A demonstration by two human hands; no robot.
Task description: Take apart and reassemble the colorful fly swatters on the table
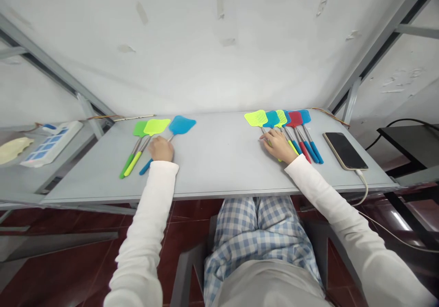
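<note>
On the left of the table, my left hand point(161, 149) is closed on the thin shaft of a blue fly swatter point(182, 124); its fingertips are mostly hidden. Beside it lie a green fly swatter point(127, 166) and a yellow-green fly swatter point(157, 126). Over on the right, the curled fingers of my right hand point(278, 145) pinch the shaft of another yellow-green fly swatter point(256, 118), the leftmost of an overlapping row. Several more lie to its right, among them a red fly swatter point(295, 119) and a blue fly swatter point(305, 116).
A phone point(345, 150) with a white charging cable point(362, 179) lies at the right of the grey table point(219, 174). A white wall backs the table, with metal frame posts point(350, 101) at both sides. Farther left is a white power strip point(53, 143).
</note>
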